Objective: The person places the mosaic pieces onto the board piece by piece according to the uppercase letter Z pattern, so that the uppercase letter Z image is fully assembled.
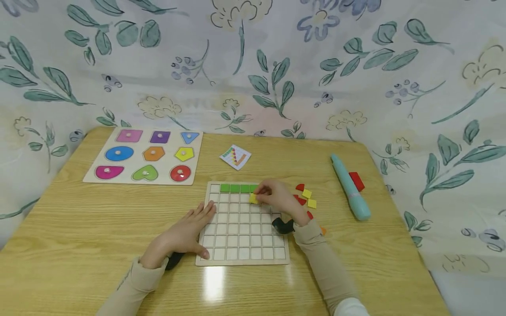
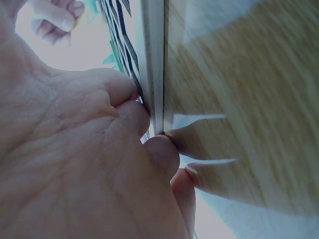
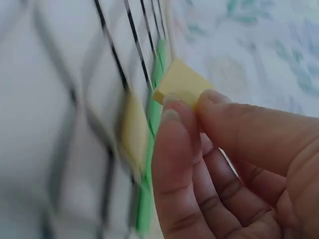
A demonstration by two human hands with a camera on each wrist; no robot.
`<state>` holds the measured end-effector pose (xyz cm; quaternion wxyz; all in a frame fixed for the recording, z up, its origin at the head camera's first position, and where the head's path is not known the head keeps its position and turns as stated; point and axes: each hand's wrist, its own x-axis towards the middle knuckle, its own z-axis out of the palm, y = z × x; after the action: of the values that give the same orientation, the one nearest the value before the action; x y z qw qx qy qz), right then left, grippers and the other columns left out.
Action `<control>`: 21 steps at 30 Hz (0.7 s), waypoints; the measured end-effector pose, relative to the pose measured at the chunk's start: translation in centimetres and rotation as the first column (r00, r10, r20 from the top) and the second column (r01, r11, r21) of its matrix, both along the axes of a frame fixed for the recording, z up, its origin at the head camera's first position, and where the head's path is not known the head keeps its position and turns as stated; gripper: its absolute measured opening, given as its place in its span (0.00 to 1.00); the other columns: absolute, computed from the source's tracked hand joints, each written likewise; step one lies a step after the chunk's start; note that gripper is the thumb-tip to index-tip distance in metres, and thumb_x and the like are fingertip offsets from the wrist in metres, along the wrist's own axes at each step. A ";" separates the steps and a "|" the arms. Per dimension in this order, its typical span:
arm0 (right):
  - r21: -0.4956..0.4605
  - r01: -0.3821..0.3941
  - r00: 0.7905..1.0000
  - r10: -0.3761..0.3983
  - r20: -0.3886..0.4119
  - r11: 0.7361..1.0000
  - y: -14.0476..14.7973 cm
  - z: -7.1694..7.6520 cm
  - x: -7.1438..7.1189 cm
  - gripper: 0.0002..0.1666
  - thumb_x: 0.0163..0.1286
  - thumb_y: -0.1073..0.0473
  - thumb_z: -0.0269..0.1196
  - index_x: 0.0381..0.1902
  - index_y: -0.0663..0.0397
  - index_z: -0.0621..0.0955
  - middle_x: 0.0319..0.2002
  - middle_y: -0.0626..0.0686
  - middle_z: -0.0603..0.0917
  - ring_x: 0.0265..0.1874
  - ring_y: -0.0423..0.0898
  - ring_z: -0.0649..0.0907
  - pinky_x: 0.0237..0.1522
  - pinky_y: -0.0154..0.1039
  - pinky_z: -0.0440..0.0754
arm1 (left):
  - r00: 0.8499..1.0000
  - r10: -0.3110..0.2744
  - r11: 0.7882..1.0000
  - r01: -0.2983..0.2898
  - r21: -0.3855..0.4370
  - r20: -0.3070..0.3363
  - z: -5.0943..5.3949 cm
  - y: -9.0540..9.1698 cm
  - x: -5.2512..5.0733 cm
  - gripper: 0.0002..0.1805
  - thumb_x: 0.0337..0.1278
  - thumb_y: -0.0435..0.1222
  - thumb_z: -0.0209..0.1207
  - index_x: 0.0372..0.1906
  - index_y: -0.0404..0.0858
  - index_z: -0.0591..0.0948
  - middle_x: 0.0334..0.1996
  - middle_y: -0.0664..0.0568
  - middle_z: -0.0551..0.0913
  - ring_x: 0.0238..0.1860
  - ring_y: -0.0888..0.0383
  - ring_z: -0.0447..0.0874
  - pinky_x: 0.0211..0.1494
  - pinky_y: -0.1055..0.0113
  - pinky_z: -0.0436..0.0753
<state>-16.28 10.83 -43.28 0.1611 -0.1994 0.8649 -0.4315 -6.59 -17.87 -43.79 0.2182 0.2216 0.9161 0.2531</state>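
A wooden grid board [image 1: 244,262] has several green squares [image 1: 235,188] in its top row. My left hand [image 1: 185,231] rests with spread fingers along the board's left edge; in the left wrist view its fingers [image 2: 162,152] touch the board's side [image 2: 154,64]. Above the upper right part of the grid, my right hand [image 1: 278,198] pinches a yellow square [image 3: 180,82] between thumb and fingers. Another yellow square [image 3: 133,134] lies on the grid beside the green row [image 3: 143,206] in the right wrist view. Which yellow square [image 1: 253,199] shows in the head view, I cannot tell.
Loose yellow squares [image 1: 312,203], red pieces [image 1: 300,187] and an orange piece [image 1: 323,231] lie right of the board. Farther right are a teal tube-like object [image 1: 351,188] and a red block [image 1: 357,181]. Behind are a pattern card [image 1: 235,157] and a shape puzzle [image 1: 134,154].
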 end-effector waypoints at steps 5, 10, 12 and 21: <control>0.063 -0.068 0.998 0.068 0.007 0.996 -2.6 -0.4 1.2 0.04 0.67 0.63 0.63 0.39 0.56 0.83 0.36 0.52 0.86 0.32 0.40 0.81 0.37 0.30 0.80 | 1.000 -0.008 1.000 0.008 -0.006 -0.004 -0.1 0.0 -0.1 0.67 0.31 0.48 0.76 0.75 0.29 0.48 0.77 0.36 0.42 0.77 0.34 0.37 0.76 0.36 0.44; 0.089 -0.070 0.998 0.069 0.007 0.994 -2.9 -0.4 1.4 0.06 0.68 0.62 0.62 0.41 0.55 0.84 0.38 0.52 0.86 0.34 0.40 0.82 0.38 0.31 0.80 | 1.000 -0.003 1.000 0.003 -0.005 -0.003 0.0 0.0 -0.1 0.67 0.31 0.48 0.76 0.75 0.29 0.49 0.77 0.36 0.43 0.77 0.34 0.38 0.76 0.36 0.45; 0.079 -0.088 0.996 0.088 0.007 0.993 -2.5 -0.3 1.3 0.09 0.70 0.60 0.60 0.44 0.55 0.84 0.41 0.53 0.86 0.36 0.42 0.83 0.40 0.32 0.81 | 1.000 0.000 1.000 0.000 -0.006 0.002 0.1 0.1 -0.1 0.67 0.31 0.48 0.76 0.75 0.29 0.49 0.77 0.36 0.43 0.77 0.34 0.37 0.76 0.36 0.44; -0.018 0.054 0.998 -0.053 0.018 0.998 2.8 0.9 0.5 0.16 0.72 0.59 0.58 0.53 0.61 0.80 0.47 0.60 0.84 0.42 0.51 0.83 0.41 0.37 0.81 | 1.000 0.001 1.000 -0.001 -0.007 0.011 0.2 0.0 0.0 0.67 0.31 0.48 0.76 0.75 0.30 0.48 0.77 0.37 0.42 0.77 0.34 0.37 0.76 0.37 0.44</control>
<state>-15.80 13.59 -42.38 0.1551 -0.1740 0.8644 -0.4455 -6.56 -17.82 -43.62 0.2239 0.2190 0.9159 0.2513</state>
